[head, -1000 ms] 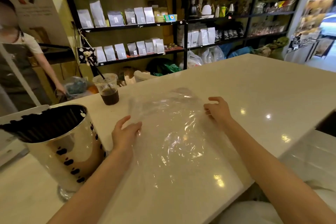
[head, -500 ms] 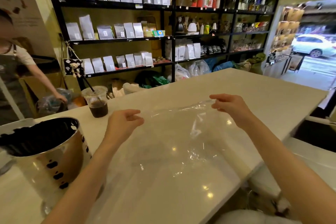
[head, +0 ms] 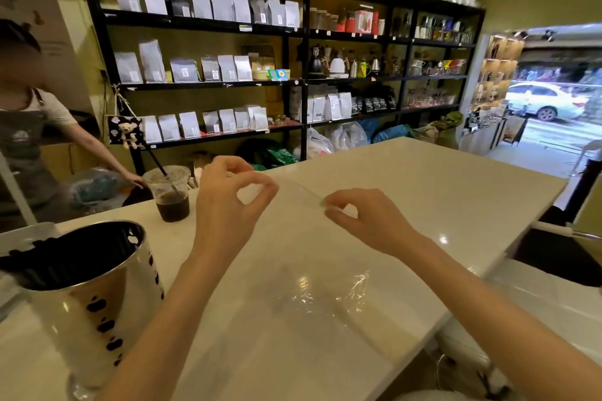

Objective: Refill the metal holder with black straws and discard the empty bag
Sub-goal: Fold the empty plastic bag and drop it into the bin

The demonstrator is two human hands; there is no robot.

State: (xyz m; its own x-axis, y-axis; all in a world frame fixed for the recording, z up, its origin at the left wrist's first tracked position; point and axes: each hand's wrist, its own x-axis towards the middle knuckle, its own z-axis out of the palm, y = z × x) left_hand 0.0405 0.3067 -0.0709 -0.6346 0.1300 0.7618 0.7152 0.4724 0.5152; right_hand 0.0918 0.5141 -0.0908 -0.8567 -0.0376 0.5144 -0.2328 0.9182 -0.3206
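Note:
The clear empty plastic bag (head: 312, 290) hangs in front of me over the white counter, held up by its top edge. My left hand (head: 228, 205) pinches the bag's upper left corner between thumb and fingers. My right hand (head: 365, 221) pinches the upper right corner. At the lower left stands the shiny metal holder (head: 97, 303), full of black straws (head: 65, 257) whose tops fill its mouth.
An iced coffee cup (head: 171, 192) with a black straw stands on the white counter (head: 423, 185) beyond the holder. Another person (head: 29, 140) in an apron stands at far left, reaching down. Black shelves (head: 303, 81) of bags and kettles line the back wall.
Both hands lifted the bag off the counter by its far edge and raised it, coming closer together. My view tilted up and to the right.

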